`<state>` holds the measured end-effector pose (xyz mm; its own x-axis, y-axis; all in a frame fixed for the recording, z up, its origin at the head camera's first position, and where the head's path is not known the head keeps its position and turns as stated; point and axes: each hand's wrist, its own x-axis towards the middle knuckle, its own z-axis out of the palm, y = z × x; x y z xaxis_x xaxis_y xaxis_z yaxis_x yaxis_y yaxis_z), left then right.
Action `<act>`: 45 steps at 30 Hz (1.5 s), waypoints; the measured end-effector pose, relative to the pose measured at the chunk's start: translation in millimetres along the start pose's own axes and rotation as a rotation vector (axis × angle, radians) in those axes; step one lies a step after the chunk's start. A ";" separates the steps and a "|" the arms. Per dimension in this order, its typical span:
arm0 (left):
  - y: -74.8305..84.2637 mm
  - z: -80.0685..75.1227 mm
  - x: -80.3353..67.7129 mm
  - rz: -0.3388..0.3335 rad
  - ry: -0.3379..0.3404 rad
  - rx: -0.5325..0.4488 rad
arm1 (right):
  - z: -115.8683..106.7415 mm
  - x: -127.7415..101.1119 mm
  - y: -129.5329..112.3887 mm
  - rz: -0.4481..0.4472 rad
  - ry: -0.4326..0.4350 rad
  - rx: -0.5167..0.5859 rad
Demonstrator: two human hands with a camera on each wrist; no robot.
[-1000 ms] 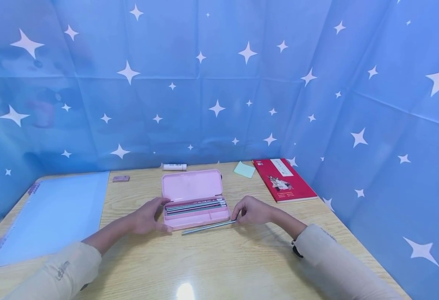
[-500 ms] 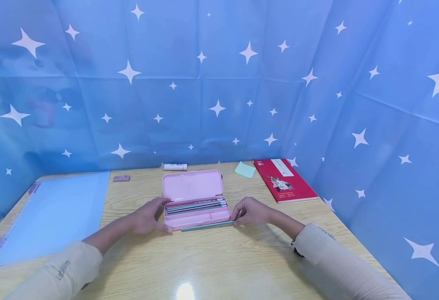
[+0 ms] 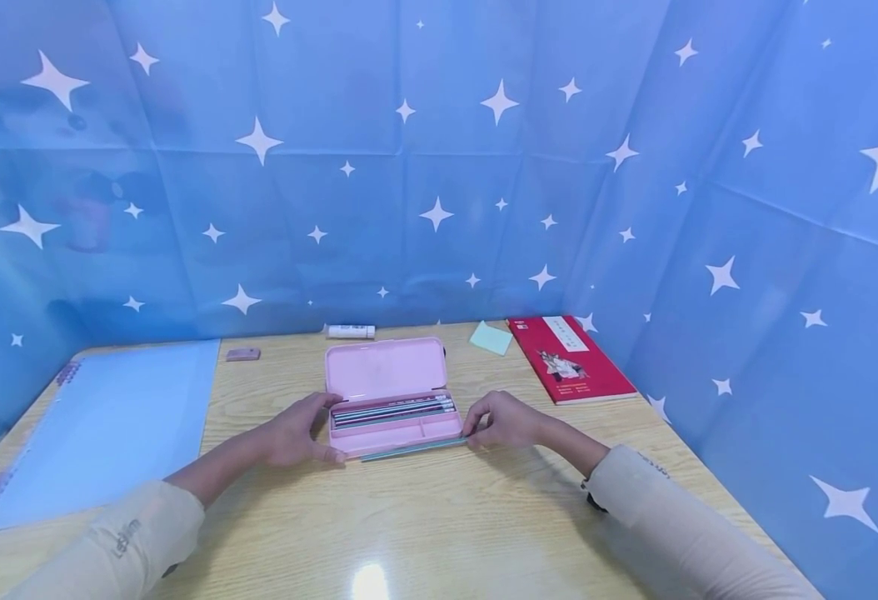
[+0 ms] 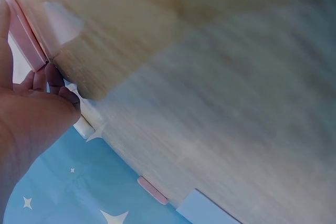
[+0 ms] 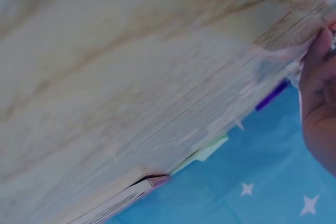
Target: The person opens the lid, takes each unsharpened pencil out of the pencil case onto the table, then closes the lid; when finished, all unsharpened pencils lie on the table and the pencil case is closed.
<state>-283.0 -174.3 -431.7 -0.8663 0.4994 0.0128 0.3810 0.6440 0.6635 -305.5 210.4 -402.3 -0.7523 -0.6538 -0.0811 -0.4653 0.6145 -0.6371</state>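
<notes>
Over the last second the loose pencil (image 3: pixel 412 448) has swung from lying slanted, its left end well out from the pencil case (image 3: pixel 394 400), to lying flat on the table (image 3: pixel 439 517) right along the case's near wall, nearly parallel to it. The right hand (image 3: pixel 502 421) has pushed it there and still pinches its right end between curled fingers and thumb, just off the case's near right corner. The left hand (image 3: pixel 296 432) has not shifted: its fingers curl round the left end of the case, thumb on the near left corner, steadying it. The case sits open in the middle of the table, lid laid back toward the far edge, with several pencils (image 3: pixel 392 410) in the far compartment of the tray. I judge the loose pencil is being lined up with the tray, so a short lift over the near wall would put it inside.
</notes>
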 end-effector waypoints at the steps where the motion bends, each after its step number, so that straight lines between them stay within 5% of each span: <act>1: 0.7 -0.2 -0.1 0.002 0.001 -0.001 | -0.3 0.1 0.5 0.009 -0.002 -0.002; 24: 0.0 0.4 0.8 0.018 0.001 0.007 | 1.6 2.2 3.8 0.059 -0.007 0.021; 45: -2.9 0.8 1.8 0.029 -0.009 0.009 | -19.8 14.8 -0.1 -0.031 0.007 -0.037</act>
<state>-285.4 -174.8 -434.2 -0.8520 0.5229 0.0254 0.4088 0.6341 0.6564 -325.8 209.4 -388.3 -0.7403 -0.6699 -0.0568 -0.5054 0.6102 -0.6101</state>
